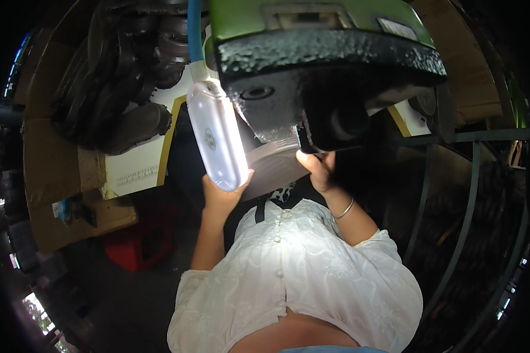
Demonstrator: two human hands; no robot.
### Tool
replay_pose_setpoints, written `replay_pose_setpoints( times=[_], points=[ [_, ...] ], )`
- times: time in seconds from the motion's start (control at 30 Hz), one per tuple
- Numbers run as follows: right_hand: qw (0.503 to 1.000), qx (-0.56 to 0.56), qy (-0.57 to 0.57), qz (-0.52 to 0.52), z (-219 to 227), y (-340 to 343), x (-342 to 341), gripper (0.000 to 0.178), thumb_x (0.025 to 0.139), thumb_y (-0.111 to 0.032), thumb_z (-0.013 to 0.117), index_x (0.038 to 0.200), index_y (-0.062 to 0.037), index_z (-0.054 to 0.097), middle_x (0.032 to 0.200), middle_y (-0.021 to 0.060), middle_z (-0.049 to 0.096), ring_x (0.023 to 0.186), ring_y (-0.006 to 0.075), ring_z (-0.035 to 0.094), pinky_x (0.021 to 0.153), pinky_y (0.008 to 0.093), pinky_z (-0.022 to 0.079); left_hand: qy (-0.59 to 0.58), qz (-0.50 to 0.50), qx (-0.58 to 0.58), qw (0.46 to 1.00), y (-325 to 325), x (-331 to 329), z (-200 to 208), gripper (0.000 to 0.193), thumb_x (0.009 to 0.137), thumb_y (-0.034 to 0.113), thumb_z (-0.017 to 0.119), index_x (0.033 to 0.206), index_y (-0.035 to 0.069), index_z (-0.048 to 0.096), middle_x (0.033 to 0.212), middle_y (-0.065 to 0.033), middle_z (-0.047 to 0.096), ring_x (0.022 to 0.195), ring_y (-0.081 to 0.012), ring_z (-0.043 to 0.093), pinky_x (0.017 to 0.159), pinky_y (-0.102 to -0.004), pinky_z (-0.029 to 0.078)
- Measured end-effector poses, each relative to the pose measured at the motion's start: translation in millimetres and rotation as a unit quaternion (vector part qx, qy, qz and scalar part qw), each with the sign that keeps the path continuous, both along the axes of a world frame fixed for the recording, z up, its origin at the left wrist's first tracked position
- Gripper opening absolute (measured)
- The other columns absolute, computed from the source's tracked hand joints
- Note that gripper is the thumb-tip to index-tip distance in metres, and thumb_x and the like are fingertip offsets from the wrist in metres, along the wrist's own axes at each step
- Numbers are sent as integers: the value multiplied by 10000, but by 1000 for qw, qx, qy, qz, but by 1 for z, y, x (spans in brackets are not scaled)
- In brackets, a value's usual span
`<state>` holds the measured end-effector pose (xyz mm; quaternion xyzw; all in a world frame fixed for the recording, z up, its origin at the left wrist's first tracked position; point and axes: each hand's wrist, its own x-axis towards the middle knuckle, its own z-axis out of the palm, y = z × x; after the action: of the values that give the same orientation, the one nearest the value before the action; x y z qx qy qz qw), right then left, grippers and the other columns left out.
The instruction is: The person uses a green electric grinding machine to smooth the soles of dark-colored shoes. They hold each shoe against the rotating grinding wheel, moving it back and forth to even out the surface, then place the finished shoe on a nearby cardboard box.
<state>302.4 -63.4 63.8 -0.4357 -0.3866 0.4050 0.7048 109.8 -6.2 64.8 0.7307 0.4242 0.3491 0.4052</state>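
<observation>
A brown, ribbed-edged piece that looks like a shoe sole (277, 166) is held in both hands under the head of a green and black machine (330, 59). My left hand (222, 197) grips its left side, with most of the fingers hidden behind a lit white lamp (218, 135). On the other side, my right hand (320, 172) pinches the sole's edge, thumb on top, close to the black lower part of the machine. The sole's far end disappears beneath the machine, so its contact there is hidden.
Dark brown soles (138, 126) are heaped on the white tabletop (132, 170) at left, walled by cardboard (53, 170). A red stool (138, 244) stands below. Metal rack bars (468, 200) run along the right. A blue cable (195, 29) rises from the lamp.
</observation>
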Motion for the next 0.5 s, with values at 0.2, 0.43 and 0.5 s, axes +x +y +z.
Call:
replay_pose_setpoints(
  times=[0.2, 0.43, 0.5],
  points=[
    [960, -22, -265, 88, 38, 22, 30, 344, 668, -199, 755, 893, 11, 600, 844, 74, 623, 763, 113, 571, 696, 248, 461, -59, -86, -165, 981, -32, 34, -46, 336, 770, 177, 680, 1027, -8, 568, 910, -99, 610, 805, -146, 568, 714, -288, 460],
    [975, -27, -179, 132, 32, 23, 45, 374, 698, -176, 726, 992, 20, 604, 926, 84, 630, 862, 142, 581, 788, 270, 450, -185, -87, -86, 975, -3, 81, 11, 220, 781, 187, 647, 898, 1, 640, 821, -103, 638, 761, -189, 600, 718, -289, 463],
    [985, -27, -63, 155, 10, 11, 52, 372, 737, -161, 673, 1044, 27, 582, 984, 84, 618, 919, 163, 571, 856, 286, 427, -172, -72, -125, 974, 0, 85, 17, 238, 780, 231, 660, 880, 14, 656, 777, -88, 646, 723, -184, 604, 713, -284, 464]
  ],
)
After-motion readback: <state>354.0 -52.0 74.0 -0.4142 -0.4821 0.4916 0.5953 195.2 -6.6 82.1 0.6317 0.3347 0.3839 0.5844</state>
